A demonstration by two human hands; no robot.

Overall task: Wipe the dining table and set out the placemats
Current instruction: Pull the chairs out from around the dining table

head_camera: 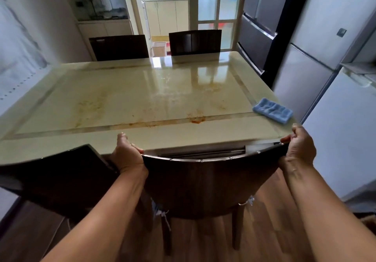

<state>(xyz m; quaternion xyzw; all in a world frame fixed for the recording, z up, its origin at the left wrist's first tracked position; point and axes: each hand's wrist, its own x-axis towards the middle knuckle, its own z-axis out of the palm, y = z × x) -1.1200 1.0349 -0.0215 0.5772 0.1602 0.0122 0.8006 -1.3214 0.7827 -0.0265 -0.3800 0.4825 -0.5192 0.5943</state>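
Dining room opening onto a kitchen at the back, fridges (317, 62) lining the right wall. Looking down over a glossy pale table (122, 99), streaked with orange-brown stains and carrying a red smear (197, 121) near the front edge. Lying on the table's front right corner, untouched: a folded blue cloth (272, 110). No placemats showing anywhere in view.

Gripping the top rail of the near chair (203, 180) at both ends: left hand (127, 156) curled over the left corner, right hand (299, 149) curled over the right corner, thumb on top. Chair sitting tucked close against the table edge, a second chair (57, 176) just beside it on the left, two more (120, 47) standing at the far side.

Likely still preparing, clearing access before any wiping. Next probably calling for drawing the chair back from the table, then releasing it and reaching right for the cloth, starting with the red smear.
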